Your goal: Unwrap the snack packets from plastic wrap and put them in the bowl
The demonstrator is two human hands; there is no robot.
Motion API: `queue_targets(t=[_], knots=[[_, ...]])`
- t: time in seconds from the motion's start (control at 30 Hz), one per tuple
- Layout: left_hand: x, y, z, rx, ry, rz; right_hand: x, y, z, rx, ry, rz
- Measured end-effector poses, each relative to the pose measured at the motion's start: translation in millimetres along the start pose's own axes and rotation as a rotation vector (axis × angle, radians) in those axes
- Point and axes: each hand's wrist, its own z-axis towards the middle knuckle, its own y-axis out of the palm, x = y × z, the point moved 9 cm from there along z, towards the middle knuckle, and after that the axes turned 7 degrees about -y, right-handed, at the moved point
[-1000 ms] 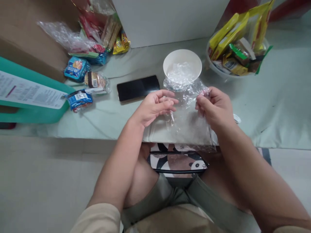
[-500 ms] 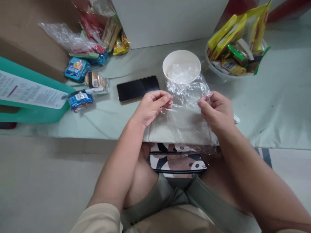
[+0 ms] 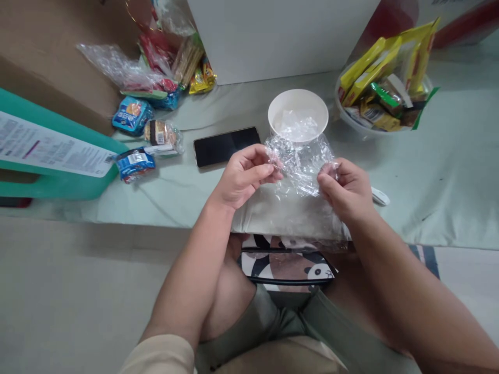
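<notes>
The left hand [image 3: 247, 179] has its grip pinched closed on the film [image 3: 306, 163]; the right hand [image 3: 349, 189] has its grip pinched closed on the film's other side. The film stretches between them over the worktop [image 3: 413, 192], nearside of the bowl [image 3: 298, 99]. The phone [image 3: 224, 147] lies beyond the left hand.

A: How is the clear plastic film [image 3: 304, 158] finished?
B: Its surface is glossy and crinkled; light is thrown back from its creases.
A: And the bowl [image 3: 298, 99]?
B: A smooth, matt, paper-like wall is seen. The phone [image 3: 224, 148] is faced with dark, glassy gloss.
A: How is the tabletop [image 3: 448, 176] covered?
B: With matt, softly wrinkled cloth. The yellow packets [image 3: 372, 67] are wrapped in shiny plastic.
</notes>
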Motion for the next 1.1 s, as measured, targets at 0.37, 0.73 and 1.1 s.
queue_targets(t=[0.37,0.73,1.1], knots=[[3,-1,2,0.074,-0.001,0.014,1,-2,0,0.0,-0.037,-0.018],[0,-4,7,0.125,0.047,0.17,-4,2,0,-0.024,-0.043,-0.065],[-1,-9,10,0.16,0.043,0.248,-7,-6,-2,0.056,-0.094,-0.229]])
